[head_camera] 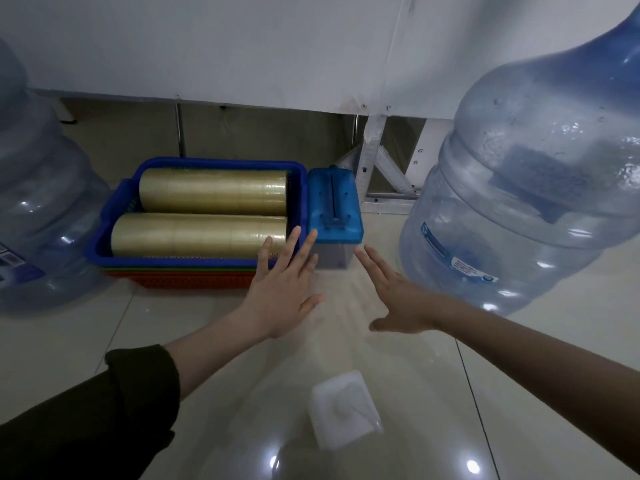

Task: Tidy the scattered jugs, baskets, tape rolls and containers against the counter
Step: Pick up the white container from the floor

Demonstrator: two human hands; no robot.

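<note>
A blue basket (pixel 114 216) sits on a stack of green and red baskets (pixel 180 279) on the tiled floor, under the white counter (pixel 242 46). Two long stacks of clear tape rolls (pixel 207 192) lie in it. Right beside it stands a small container with a blue lid (pixel 334 211). My left hand (pixel 280 292) is open, fingers spread, its fingertips at the basket's right front corner and the container. My right hand (pixel 394 292) is open just right of the container's front, holding nothing. Large blue water jugs stand at the left (pixel 38 202) and right (pixel 526 188).
A small translucent white box (pixel 343 410) lies on the floor near me, between my arms. Metal counter legs and braces (pixel 374 157) stand behind the lidded container. Glossy floor tiles stretch between the jugs.
</note>
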